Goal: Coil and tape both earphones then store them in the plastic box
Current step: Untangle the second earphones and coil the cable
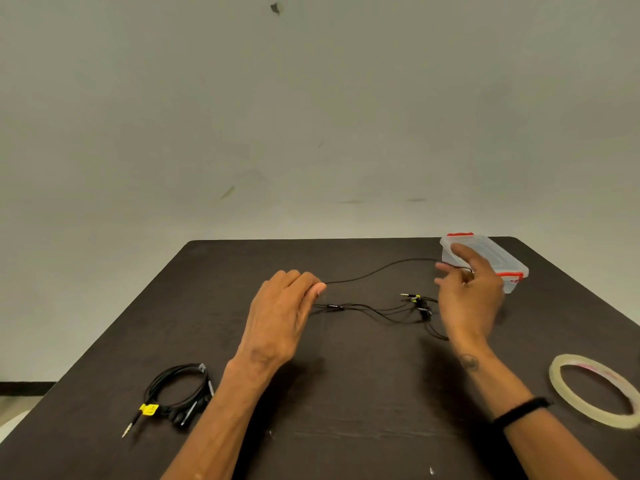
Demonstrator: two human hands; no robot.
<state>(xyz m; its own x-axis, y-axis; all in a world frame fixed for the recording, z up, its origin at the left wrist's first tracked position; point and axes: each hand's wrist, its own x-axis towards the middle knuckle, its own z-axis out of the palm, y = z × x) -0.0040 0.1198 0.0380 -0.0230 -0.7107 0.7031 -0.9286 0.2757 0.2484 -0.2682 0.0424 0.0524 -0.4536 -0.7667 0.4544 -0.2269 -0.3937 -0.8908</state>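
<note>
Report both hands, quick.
Left hand: pinches the cable.
Right hand: fingers spread, cable runs to it; grip cannot be told.

Earphone cable [377,269] — taut between hands

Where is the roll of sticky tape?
The tape roll lies flat on the dark table near its right edge, just right of the right forearm.
</note>
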